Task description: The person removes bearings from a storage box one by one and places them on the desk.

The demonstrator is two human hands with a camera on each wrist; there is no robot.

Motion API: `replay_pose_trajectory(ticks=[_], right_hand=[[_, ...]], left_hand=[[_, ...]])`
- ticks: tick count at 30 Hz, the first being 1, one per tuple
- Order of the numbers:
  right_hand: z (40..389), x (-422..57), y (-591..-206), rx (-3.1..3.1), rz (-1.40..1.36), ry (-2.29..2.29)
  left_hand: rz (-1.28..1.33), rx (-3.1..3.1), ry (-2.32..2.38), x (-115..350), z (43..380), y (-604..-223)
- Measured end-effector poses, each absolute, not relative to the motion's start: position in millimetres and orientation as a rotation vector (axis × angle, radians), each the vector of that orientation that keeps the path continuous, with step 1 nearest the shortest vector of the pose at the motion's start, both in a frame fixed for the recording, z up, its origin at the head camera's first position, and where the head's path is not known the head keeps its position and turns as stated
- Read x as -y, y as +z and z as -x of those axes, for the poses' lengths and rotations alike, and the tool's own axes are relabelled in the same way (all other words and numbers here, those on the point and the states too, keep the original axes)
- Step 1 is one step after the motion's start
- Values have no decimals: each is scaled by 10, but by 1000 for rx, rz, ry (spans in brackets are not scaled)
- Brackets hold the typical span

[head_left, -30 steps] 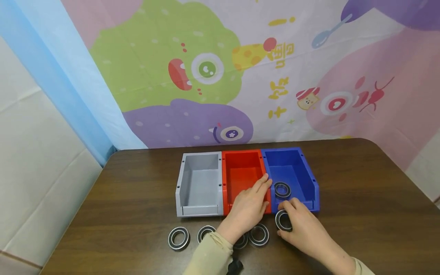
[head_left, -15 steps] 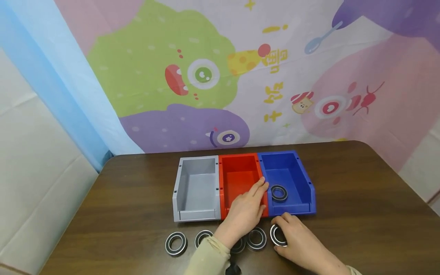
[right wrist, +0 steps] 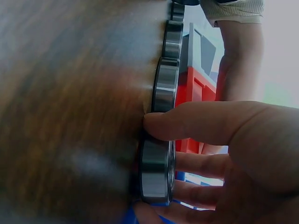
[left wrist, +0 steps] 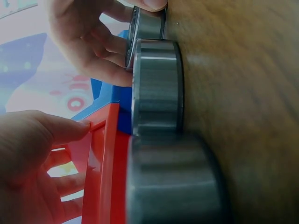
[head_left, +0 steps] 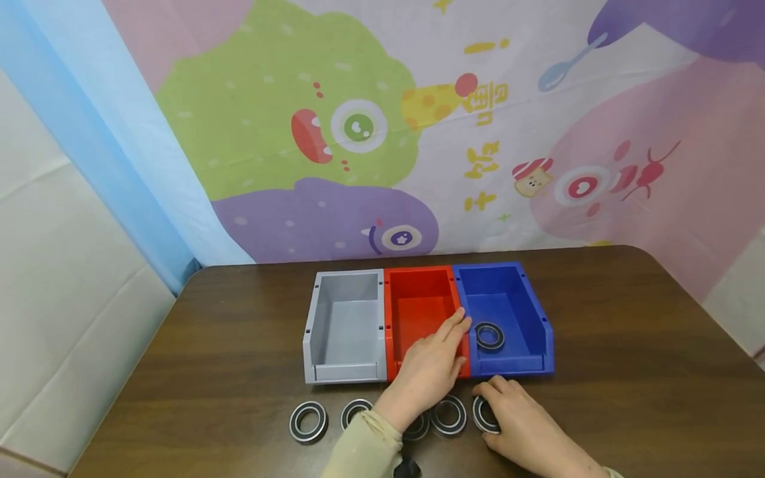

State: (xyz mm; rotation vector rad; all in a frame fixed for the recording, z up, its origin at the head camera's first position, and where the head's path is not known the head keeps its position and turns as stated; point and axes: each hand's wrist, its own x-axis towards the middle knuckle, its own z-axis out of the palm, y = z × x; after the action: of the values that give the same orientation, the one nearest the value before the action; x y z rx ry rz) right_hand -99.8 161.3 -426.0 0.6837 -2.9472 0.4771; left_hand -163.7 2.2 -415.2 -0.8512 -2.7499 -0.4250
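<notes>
My right hand (head_left: pixel 521 425) grips a ball bearing (head_left: pixel 483 415) at the table, in front of the blue bin (head_left: pixel 514 364). In the right wrist view, its thumb and fingers hold opposite sides of that bearing's steel rim (right wrist: pixel 156 170). My left hand (head_left: pixel 427 368) lies over the red bin (head_left: pixel 418 279), straight fingers on the wall beside the blue bin. Its thumb touches the red bin's front edge in the left wrist view. Another bearing (head_left: pixel 489 336) sits inside the blue bin, near its front left.
Several bearings lie in a row before the bins, including a left one (head_left: pixel 308 423) and one (head_left: pixel 448 415) beside my right hand. My left forearm partly covers others. A grey bin (head_left: pixel 346 332) adjoins the red one. A patterned curtain (head_left: pixel 335 219) hangs behind the brown table (head_left: pixel 239 345).
My right hand has brought the bearing away from the blue bin's front, down toward the table and the row. The left hand stays on the red bin. The head view has shifted slightly.
</notes>
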Motion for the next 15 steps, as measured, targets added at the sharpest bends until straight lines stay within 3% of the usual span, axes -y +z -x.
replay_pose_trajectory(ticks=[15], right_hand=[[985,-1621,-4264,2981,-696,467]], left_hand=[[857,2740,-418,-18,1641,-4167]])
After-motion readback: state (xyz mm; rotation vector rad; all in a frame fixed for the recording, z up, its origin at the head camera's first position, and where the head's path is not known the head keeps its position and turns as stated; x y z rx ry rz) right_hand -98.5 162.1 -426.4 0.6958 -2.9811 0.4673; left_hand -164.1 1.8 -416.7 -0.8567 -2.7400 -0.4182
